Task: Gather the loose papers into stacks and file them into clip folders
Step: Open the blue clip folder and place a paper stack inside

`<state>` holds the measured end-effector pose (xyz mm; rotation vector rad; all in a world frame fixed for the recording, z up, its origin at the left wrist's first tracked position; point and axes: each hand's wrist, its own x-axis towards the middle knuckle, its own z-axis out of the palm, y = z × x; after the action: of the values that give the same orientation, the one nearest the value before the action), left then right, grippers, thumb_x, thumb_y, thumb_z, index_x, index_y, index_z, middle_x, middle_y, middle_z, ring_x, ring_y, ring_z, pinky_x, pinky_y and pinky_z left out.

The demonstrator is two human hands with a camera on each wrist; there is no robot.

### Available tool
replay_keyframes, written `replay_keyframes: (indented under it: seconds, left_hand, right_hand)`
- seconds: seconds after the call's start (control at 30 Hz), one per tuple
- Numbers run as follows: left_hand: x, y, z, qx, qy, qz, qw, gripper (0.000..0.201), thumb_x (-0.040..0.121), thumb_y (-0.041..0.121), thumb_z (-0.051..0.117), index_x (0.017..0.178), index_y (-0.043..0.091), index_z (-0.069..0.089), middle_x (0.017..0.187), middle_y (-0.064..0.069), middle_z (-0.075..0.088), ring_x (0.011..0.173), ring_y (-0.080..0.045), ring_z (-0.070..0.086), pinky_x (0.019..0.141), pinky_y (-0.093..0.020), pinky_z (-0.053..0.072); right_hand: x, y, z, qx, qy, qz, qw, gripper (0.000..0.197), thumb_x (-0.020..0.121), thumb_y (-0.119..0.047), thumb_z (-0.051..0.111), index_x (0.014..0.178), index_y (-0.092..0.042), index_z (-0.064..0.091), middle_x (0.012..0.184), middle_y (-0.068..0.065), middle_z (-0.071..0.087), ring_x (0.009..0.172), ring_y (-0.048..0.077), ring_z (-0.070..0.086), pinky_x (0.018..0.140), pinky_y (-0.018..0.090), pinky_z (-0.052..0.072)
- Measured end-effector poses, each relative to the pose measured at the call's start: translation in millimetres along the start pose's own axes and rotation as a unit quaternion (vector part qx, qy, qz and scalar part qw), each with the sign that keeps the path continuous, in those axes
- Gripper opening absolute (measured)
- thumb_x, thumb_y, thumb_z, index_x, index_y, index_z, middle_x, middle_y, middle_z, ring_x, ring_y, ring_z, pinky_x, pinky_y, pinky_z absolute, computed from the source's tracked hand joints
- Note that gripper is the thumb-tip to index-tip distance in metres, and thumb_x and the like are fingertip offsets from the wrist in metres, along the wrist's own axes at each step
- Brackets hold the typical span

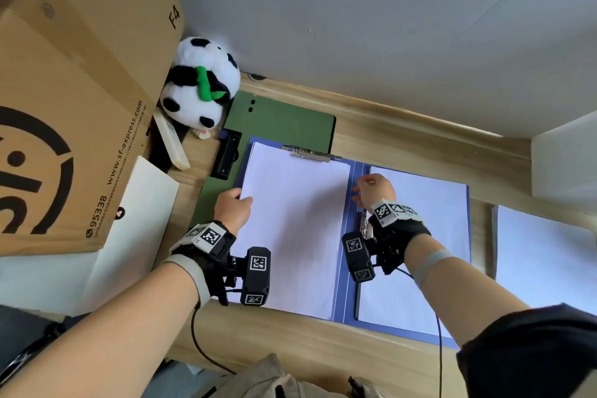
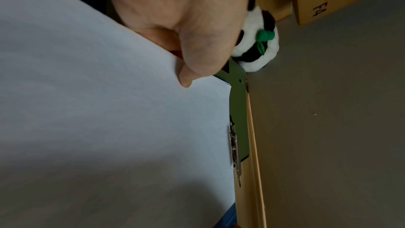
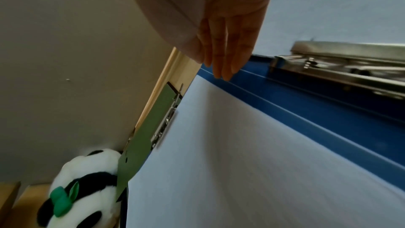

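Head view: left hand (image 1: 233,207) pinches paper stack (image 1: 292,229); right hand (image 1: 374,189) hovers, fingers straight.

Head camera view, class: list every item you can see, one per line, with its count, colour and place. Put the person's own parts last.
Open plastic clip folder: one, blue, middle of the desk.
White paper stacks: two in the folder, left stack under the top metal clip, right stack on the other half; a third at the desk's right edge.
Green clip folder: one, under the blue one, reaching the wall.
Plush panda toy: one, black and white, back left corner.
Brown cardboard box: one, far left.
Wooden desk: one, light brown.
Left hand: holds the left stack's edge.
Right hand: fingers straight, over the spine.
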<state>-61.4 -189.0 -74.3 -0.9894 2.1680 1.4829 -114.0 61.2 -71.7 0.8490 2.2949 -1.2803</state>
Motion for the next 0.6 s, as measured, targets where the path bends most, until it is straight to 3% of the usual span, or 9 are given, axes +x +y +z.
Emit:
replay_keyframes:
  seconds: [0.07, 0.13, 0.23, 0.37, 0.5, 0.6]
  left_hand:
    - [-4, 5, -1, -0.002, 0.007, -0.002, 1.0, 0.042, 0.089, -0.001, 0.046, 0.056, 0.014, 0.024, 0.057, -0.003, 0.019, 0.057, -0.018, 0.015, 0.053, -0.025, 0.013]
    - [-5, 7, -2, 0.003, 0.013, -0.002, 1.0, 0.045, 0.088, -0.002, 0.046, 0.054, 0.016, 0.022, 0.055, -0.003, 0.019, 0.056, -0.017, 0.014, 0.052, -0.025, 0.013]
    - [1, 3, 0, 0.008, 0.011, -0.007, 1.0, 0.04, 0.088, -0.001, 0.046, 0.056, 0.014, 0.028, 0.057, -0.002, 0.022, 0.057, -0.017, 0.016, 0.053, -0.026, 0.015]
    - [5, 1, 0, 0.01, 0.005, -0.009, 1.0, 0.034, 0.088, 0.0, 0.046, 0.057, 0.011, 0.039, 0.057, -0.003, 0.035, 0.059, -0.02, 0.025, 0.053, -0.025, 0.023]
    - [10, -2, 1, 0.009, 0.001, -0.023, 1.0, 0.012, 0.089, 0.003, 0.046, 0.08, 0.005, 0.054, 0.074, -0.008, 0.05, 0.072, -0.023, 0.038, 0.069, -0.027, 0.033]
    - [14, -5, 3, 0.016, 0.005, -0.032, 0.999, 0.014, 0.089, 0.006, 0.047, 0.092, 0.0, 0.06, 0.089, -0.021, 0.058, 0.081, -0.036, 0.051, 0.076, -0.033, 0.044]
  right_hand:
    - [10, -8, 2, -0.008, -0.023, 0.005, 1.0, 0.019, 0.094, -0.016, 0.04, 0.101, -0.01, 0.056, 0.082, 0.008, 0.063, 0.052, 0.016, 0.053, 0.051, 0.025, 0.045]
    - [18, -16, 7, -0.008, -0.041, 0.005, 0.999, 0.019, 0.095, -0.016, 0.041, 0.1, -0.006, 0.056, 0.082, 0.011, 0.061, 0.051, 0.017, 0.051, 0.05, 0.024, 0.043]
    - [26, -27, 15, 0.013, -0.068, 0.01, 0.998, 0.029, 0.096, -0.018, 0.044, 0.12, -0.003, 0.051, 0.078, 0.012, 0.061, 0.044, 0.013, 0.054, 0.04, 0.019, 0.045]
    - [35, -41, 27, 0.025, -0.09, -0.022, 0.995, 0.032, 0.095, -0.019, 0.049, 0.122, -0.001, 0.051, 0.064, 0.004, 0.057, 0.025, -0.001, 0.051, 0.032, 0.011, 0.044]
    - [41, -49, 34, 0.054, -0.059, -0.08, 0.994, 0.026, 0.094, -0.01, 0.049, 0.113, 0.004, 0.059, 0.065, 0.002, 0.058, 0.031, -0.005, 0.053, 0.037, 0.009, 0.043]
    - [36, -59, 39, 0.003, -0.054, -0.173, 0.984, 0.019, 0.092, -0.018, 0.054, 0.102, -0.007, 0.066, 0.072, 0.002, 0.06, 0.054, 0.005, 0.059, 0.051, 0.015, 0.045]
